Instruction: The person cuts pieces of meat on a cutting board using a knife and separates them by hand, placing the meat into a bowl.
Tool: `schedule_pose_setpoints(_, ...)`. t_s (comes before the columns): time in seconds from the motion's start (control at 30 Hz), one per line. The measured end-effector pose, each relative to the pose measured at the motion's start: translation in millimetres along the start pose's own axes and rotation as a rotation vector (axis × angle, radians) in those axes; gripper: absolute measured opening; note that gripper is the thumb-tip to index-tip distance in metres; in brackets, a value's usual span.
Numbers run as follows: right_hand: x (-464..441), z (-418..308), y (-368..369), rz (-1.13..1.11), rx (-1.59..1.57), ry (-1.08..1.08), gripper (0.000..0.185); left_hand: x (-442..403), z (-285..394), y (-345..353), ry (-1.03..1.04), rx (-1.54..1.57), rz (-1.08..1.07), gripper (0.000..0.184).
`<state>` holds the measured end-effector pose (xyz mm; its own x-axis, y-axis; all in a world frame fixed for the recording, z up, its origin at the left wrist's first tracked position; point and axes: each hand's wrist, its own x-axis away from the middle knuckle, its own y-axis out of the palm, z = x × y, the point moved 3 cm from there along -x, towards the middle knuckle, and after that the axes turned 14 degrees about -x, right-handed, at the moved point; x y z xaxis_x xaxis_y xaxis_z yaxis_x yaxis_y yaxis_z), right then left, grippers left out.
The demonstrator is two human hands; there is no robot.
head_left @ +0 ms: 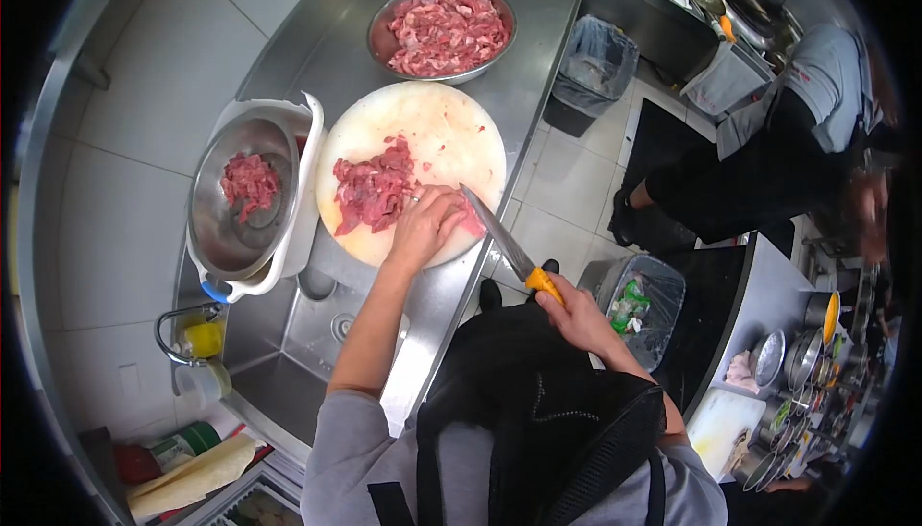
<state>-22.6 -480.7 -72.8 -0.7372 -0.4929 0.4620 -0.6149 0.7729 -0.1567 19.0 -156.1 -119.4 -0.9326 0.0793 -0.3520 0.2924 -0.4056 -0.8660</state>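
The right hand [567, 315] is closed round the yellow handle of a knife [499, 240], and the open left hand [428, 225] presses a bit of pink meat [473, 222] by the blade, on a round white board [379, 111] beside a red meat pile [373, 190] on the tabletop [322, 46].

Two bagged bins [578, 99], a co-worker [805, 108], a faucet [160, 331].

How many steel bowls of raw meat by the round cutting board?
2. One heaped bowl stands just past the cutting board; the other bowl, with a smaller pile, sits in a white tub left of the board. None looks hidden.
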Motion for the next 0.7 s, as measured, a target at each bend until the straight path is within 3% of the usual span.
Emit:
schedule_pose_setpoints(0.53, -44, 0, 19, -0.031, -0.111, -0.026, 0.048, -3, 4, 7, 0.052, -0.038, 0.030, 0.015)
schedule_pose_setpoints(0.7, -18, 6, 11, -0.080, -0.145, 0.111, 0.046, 0, 5, 7, 0.020, -0.071, 0.065, 0.010)
